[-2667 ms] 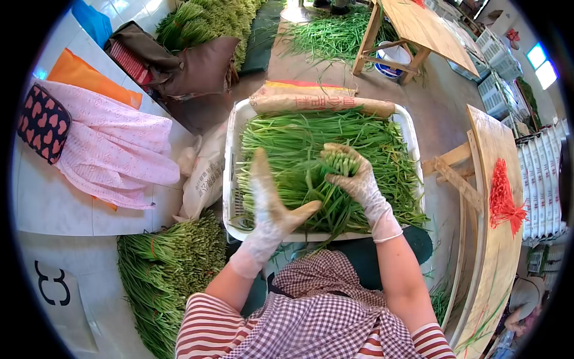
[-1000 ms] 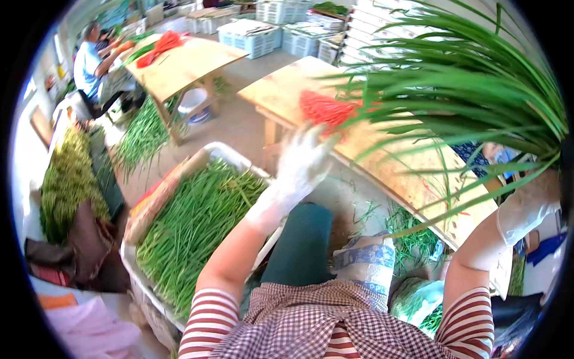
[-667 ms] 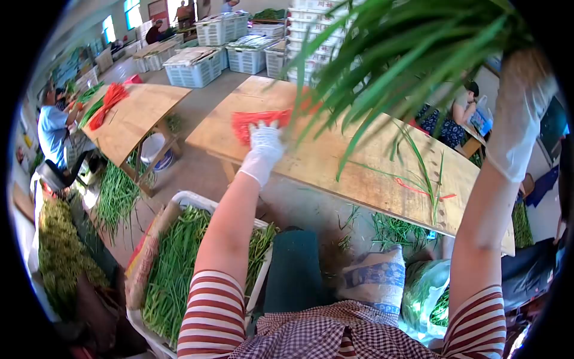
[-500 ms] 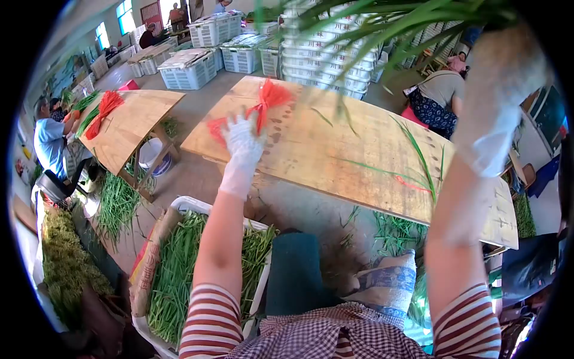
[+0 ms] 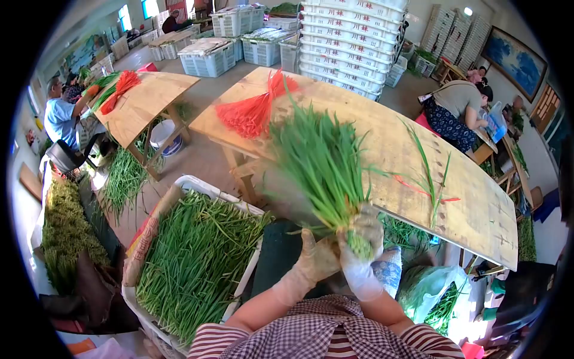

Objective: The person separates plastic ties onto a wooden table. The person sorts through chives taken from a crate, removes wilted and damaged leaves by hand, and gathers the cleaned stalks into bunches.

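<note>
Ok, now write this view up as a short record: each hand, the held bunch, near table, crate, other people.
Right hand: gripping the green bunch near its base
Left hand: beside the bunch's base; exact contact unclear
Bunch position: leafy ends pointing away from the wearer
Near table: red strands, loose leaves
White crate: full of greens, at wearer's left
Other people: one seated left, one bent forward right

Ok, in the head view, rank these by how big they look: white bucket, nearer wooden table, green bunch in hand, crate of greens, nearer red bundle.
1. Nearer wooden table
2. Crate of greens
3. Green bunch in hand
4. Nearer red bundle
5. White bucket, partly hidden behind the far table's legs
</note>
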A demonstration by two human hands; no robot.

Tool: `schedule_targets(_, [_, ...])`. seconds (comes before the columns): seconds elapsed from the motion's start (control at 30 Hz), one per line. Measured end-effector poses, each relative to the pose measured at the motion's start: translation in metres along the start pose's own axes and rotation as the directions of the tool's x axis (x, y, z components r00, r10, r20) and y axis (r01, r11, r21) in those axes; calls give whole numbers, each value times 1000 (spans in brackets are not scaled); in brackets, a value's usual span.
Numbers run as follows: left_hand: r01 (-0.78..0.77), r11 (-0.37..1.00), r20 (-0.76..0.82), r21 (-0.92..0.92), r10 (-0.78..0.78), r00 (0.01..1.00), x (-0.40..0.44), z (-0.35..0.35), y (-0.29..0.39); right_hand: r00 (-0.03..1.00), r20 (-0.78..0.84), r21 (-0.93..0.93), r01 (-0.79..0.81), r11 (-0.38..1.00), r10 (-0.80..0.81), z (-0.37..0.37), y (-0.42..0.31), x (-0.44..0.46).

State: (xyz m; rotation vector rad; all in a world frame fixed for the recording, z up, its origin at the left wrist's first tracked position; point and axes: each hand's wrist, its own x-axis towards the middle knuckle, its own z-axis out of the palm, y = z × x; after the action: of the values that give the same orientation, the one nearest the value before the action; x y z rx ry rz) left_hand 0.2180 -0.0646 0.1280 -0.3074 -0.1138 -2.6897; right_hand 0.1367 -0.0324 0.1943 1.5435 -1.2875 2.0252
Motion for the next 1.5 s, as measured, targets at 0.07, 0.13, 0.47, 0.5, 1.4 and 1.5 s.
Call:
schedule_targets(0.07, [-155, 954, -146, 256, 197, 969, 16, 41, -1, 998, -29, 79, 65, 995, -63, -14, -17, -3])
schedule_targets(0.13, [-323, 853, -157, 410, 415, 896, 42, 55, 11, 995, -38, 273, 97, 957, -90, -36, -29, -23])
schedule_targets(0.47, [-351, 86, 279, 933, 447, 850, 148, 229, 107, 979, 204, 374, -103, 922, 27, -98, 11, 104])
schedule_targets(0.5, [-443, 73, 378, 894, 411, 829, 161, 237, 109, 959, 254, 240, -189, 952, 127, -88, -7, 142])
schedule_targets(1.4, [-512, 561, 400, 650, 321, 859, 218, 230, 163, 734, 326, 158, -664, 731, 596, 14, 77, 244])
schedule_targets(1.5, [-324, 334, 245, 885, 258, 935, 148, 204, 164, 707, 272, 178, -704, 688, 653, -20, -2, 230])
